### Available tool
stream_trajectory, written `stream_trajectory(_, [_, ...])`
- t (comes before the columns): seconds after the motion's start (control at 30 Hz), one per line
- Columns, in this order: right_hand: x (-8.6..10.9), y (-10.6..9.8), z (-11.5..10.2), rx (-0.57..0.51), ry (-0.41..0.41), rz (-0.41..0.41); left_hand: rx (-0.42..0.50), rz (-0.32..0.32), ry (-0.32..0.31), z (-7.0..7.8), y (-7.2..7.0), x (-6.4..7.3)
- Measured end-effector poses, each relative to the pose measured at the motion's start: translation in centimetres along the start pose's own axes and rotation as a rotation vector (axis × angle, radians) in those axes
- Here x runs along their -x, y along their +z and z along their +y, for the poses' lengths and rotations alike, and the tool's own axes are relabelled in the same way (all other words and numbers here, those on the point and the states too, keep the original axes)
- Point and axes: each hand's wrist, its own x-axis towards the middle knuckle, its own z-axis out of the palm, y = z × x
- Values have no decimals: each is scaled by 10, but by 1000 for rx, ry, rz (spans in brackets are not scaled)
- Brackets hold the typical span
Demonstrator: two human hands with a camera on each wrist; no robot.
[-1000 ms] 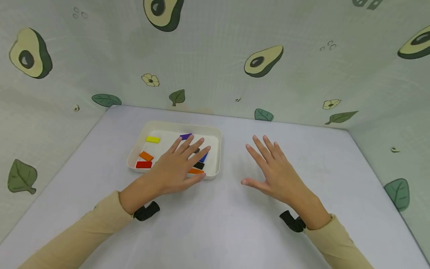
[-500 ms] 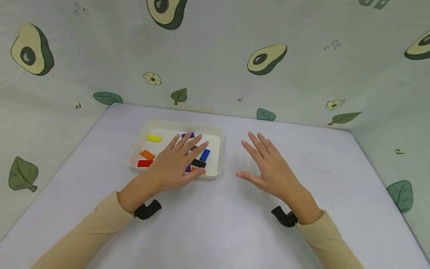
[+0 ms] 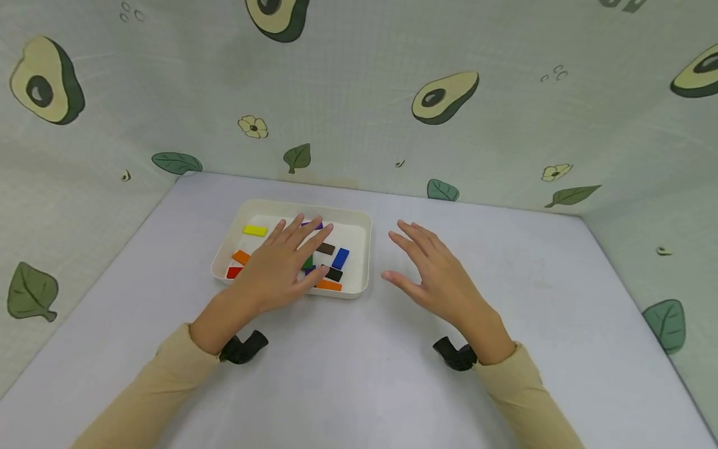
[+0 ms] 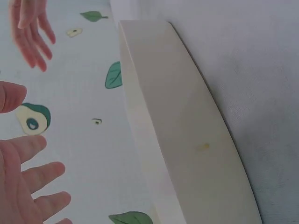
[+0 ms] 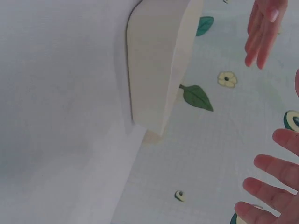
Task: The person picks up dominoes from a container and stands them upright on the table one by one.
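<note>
My left hand (image 3: 273, 268) hovers over the near left part of a white tray (image 3: 363, 249), fingers spread and holding nothing. Flat coloured blocks lie in the tray: yellow (image 3: 255, 231), blue (image 3: 340, 258), brown (image 3: 325, 249), black (image 3: 333, 274) and several others. Red (image 3: 234, 272) and green (image 3: 307, 262) blocks are partly covered by that hand. My right hand (image 3: 440, 280) is raised over the table to the right of the tray, fingers apart and nothing in its grasp. In the left wrist view the tray's outer wall (image 4: 173, 112) stands beside the spread fingers (image 4: 44, 177).
The tray sits on a white table (image 3: 359, 386), left of its middle and toward the back. A pale curtain (image 3: 348, 93) printed with avocados and leaves hangs behind and at both sides. A black wrist mount (image 3: 244, 347) hangs under each forearm.
My right hand has moved left toward the tray. My left hand has shifted slightly left, uncovering the brown, green and black blocks more. The blocks stay where they lie.
</note>
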Motion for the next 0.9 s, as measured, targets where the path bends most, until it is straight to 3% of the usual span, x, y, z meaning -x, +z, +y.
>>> stream_trajectory(0.9, [-27, 13, -15, -196, 147, -68, 128, 64, -138, -27, 1, 9])
